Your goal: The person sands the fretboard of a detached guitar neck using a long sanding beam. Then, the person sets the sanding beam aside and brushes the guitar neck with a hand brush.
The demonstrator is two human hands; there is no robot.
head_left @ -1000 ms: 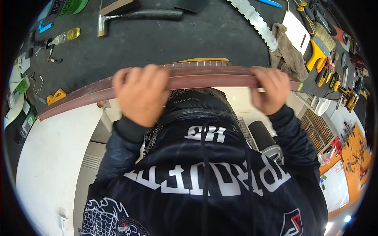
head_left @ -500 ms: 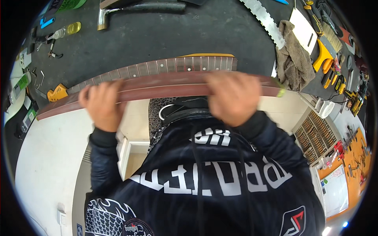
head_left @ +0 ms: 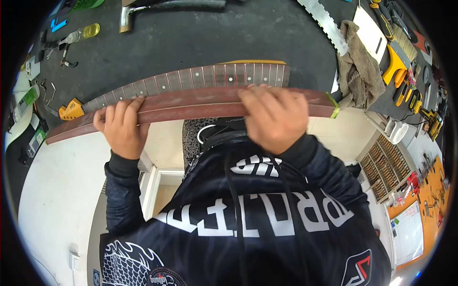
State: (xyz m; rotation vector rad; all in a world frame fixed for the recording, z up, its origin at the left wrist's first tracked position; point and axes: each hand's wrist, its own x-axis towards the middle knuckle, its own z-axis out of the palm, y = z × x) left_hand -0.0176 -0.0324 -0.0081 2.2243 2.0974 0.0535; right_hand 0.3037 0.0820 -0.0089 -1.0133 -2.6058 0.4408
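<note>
A long reddish-brown bar (head_left: 186, 109), with a pale green tip at its right end, lies across my view along the bench's front edge. My left hand (head_left: 121, 126) grips it left of the middle, fingers curled over the top. Right of centre, my right hand (head_left: 276, 117) is wrapped over the same bar, slightly blurred. Just behind the bar lies a guitar neck (head_left: 176, 78) with a dark fretted fingerboard and dot inlays; its yellow headstock (head_left: 70, 110) shows at the left.
On the dark bench (head_left: 200, 43) are a hammer (head_left: 171, 5), a small bottle (head_left: 88, 31), a notched steel straightedge (head_left: 322, 26) and a crumpled brown cloth (head_left: 360, 76). Several hand tools (head_left: 400, 76) crowd the right. A parts organiser (head_left: 386, 167) and orange tool board (head_left: 424, 200) stand lower right.
Both hands have shifted left along with the bar, whose right end has moved left and down. More of the fretted fingerboard now shows behind it.
</note>
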